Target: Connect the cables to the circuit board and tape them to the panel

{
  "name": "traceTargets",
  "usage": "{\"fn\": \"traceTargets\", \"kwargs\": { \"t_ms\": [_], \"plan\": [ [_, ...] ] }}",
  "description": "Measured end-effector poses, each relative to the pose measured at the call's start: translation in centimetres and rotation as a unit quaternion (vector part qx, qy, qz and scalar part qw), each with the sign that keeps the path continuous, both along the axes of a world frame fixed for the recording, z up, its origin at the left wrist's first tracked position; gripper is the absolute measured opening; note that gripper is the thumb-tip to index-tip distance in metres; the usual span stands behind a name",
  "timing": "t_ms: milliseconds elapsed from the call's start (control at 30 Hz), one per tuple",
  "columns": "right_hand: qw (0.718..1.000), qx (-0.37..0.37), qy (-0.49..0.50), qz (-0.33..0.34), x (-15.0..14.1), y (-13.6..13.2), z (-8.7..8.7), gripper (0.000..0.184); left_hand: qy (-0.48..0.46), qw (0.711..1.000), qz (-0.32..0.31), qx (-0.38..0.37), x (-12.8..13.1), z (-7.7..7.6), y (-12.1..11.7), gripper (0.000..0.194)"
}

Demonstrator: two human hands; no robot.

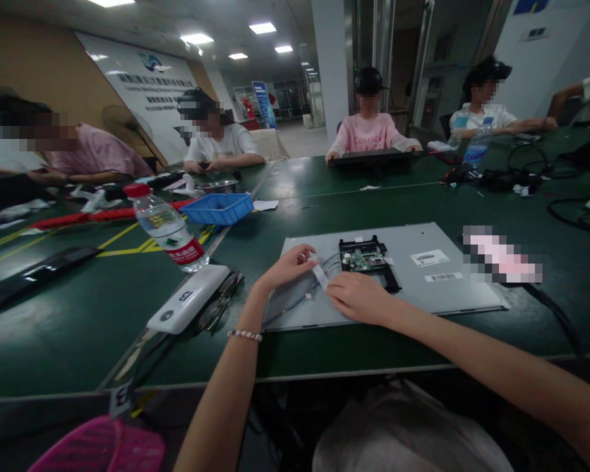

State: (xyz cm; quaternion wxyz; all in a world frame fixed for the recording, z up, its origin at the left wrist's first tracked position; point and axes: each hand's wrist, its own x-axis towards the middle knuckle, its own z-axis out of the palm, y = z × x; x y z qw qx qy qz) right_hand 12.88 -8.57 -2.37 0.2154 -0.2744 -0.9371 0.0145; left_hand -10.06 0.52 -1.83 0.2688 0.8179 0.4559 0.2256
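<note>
A grey flat metal panel (417, 236), looking like the back of a display, lies on the table in front of me. On it sits a black frame (392, 280) with a green circuit board (364, 261). Thin wires (295, 303) run from the board towards the panel's left edge. My left hand (291, 265) pinches the upper end of a white strip of tape (320, 276) over these wires. At the strip's lower end, my right hand (356, 295) has its fingers closed together on it. White labels (430, 257) are stuck on the panel's right part.
Left of the panel stand a water bottle (170, 233), a white power bank (189, 301) and glasses (221, 301). Beyond is a blue tray (219, 208). A phone-like object (501, 255) with a cable lies right. Several people sit around the green table (295, 180).
</note>
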Motion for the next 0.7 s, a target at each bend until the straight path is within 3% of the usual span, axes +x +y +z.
{"fn": "traceTargets", "kwargs": {
  "t_ms": [167,300,500,700],
  "plan": [
    [0.999,0.008,0.031,0.003,0.0,-0.1,-0.1,0.02,-0.004,0.998,-0.047,-0.048,-0.1,0.5,-0.3,0.035],
    [0.998,0.006,0.061,-0.011,0.8,0.5,1.0,0.022,-0.042,0.993,-0.078,-0.075,-0.3,0.5,-0.1,0.029],
    [0.979,-0.07,0.148,-0.12,5.6,4.1,3.0,0.023,-0.05,0.995,-0.056,-0.059,-0.2,0.0,0.3,0.024],
    [0.932,-0.218,0.184,-0.226,11.9,6.7,0.0,0.022,-0.018,1.0,-0.018,0.016,-0.1,-0.6,0.7,0.021]
  ]
}}
